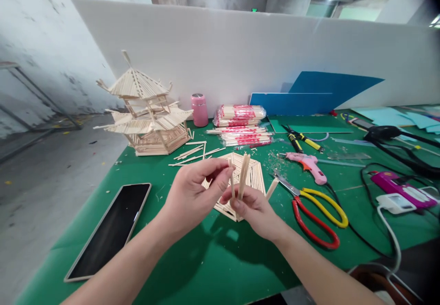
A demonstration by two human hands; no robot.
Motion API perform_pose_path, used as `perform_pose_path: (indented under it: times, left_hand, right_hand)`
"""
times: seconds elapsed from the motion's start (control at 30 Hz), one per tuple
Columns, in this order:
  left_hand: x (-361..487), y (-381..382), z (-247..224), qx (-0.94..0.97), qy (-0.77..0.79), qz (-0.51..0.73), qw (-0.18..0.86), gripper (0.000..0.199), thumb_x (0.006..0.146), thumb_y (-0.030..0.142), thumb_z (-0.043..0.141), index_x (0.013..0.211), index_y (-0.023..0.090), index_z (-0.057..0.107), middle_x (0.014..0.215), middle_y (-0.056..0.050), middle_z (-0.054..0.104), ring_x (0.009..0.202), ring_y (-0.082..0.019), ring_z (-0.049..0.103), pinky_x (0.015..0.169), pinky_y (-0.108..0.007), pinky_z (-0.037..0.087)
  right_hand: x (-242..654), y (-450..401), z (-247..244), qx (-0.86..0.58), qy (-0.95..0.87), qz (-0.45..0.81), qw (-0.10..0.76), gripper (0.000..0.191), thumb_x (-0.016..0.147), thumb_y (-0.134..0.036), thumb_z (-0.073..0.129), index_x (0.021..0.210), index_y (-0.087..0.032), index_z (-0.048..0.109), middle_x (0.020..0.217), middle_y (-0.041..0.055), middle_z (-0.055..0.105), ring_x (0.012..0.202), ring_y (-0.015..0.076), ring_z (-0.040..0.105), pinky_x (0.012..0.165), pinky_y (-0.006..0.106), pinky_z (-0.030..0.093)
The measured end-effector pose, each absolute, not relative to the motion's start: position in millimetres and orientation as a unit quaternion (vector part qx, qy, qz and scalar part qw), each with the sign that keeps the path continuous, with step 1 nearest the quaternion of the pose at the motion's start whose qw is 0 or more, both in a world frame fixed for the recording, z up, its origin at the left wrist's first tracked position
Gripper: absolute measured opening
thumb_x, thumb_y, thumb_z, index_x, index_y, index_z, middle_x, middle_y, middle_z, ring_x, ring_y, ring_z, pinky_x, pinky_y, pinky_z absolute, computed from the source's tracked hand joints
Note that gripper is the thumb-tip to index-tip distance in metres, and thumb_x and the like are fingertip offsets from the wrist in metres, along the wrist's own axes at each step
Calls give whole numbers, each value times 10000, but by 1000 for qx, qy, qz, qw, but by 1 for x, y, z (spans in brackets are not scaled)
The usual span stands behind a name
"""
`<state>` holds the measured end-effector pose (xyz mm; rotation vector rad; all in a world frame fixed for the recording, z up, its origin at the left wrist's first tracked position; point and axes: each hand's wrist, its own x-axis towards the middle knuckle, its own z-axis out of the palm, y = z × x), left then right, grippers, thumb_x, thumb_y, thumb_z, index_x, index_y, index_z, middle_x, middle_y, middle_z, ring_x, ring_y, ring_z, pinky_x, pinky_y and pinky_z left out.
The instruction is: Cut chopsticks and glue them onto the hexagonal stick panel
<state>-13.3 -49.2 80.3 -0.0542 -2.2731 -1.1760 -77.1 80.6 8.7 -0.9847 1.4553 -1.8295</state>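
Note:
My left hand (201,190) pinches the upper part of a short wooden stick (232,181). The lower end of that stick meets the fingers of my right hand (252,206), which also grips a small upright bundle of wooden sticks (244,174). Both hands are above a flat polygonal panel of wooden sticks (256,177) lying on the green table, and they hide part of it. One short stick piece (272,188) stands tilted at the panel's right edge. Loose sticks (189,154) lie behind my left hand.
At the back left stands a wooden stick pagoda (151,122), beside a pink bottle (199,110) and bagged sticks (240,124). A phone (110,229) lies left. Scissors (309,211), a pink glue gun (309,164), pliers (302,140) and a power strip (402,188) are right.

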Motion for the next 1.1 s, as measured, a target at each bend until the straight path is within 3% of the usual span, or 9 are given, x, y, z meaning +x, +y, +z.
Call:
perform_pose_path:
  times: [0.2, 0.37, 0.63, 1.1]
  left_hand:
    - [-17, -48, 88, -25, -852, -456, 257, 144, 772, 213, 473, 689, 179, 586, 552, 15, 509, 491, -95, 458, 445, -193, 384]
    - [-26, -41, 99, 6, -854, -440, 279, 216, 784, 248, 468, 598, 166, 542, 574, 12, 467, 542, -100, 427, 479, -205, 356]
    - [-41, -18, 93, 69, -681, -687, 242, 229, 811, 281, 432, 623, 168, 499, 572, 26, 437, 527, -84, 426, 480, -185, 370]
    - [-45, -6, 90, 98, -550, -766, 316, 265, 827, 267, 429, 586, 160, 453, 515, 37, 379, 471, -69, 389, 425, -173, 303]
  right_hand:
    - [-72, 75, 0, -364, 520, -723, 273, 204, 824, -372, 431, 888, -210, 538, 706, 1, 527, 684, 125, 490, 635, 262, 388]
    - [-69, 73, -5, -361, 517, -729, 267, 188, 839, -354, 410, 879, -206, 518, 647, -27, 417, 576, 100, 379, 541, 237, 318]
    - [-69, 70, -6, -359, 527, -731, 242, 187, 853, -351, 376, 812, -209, 491, 637, -34, 363, 558, 101, 315, 514, 236, 281]
    - [-70, 68, -8, -381, 561, -709, 196, 217, 853, -342, 367, 758, -204, 505, 683, -12, 431, 640, 120, 398, 615, 253, 353]
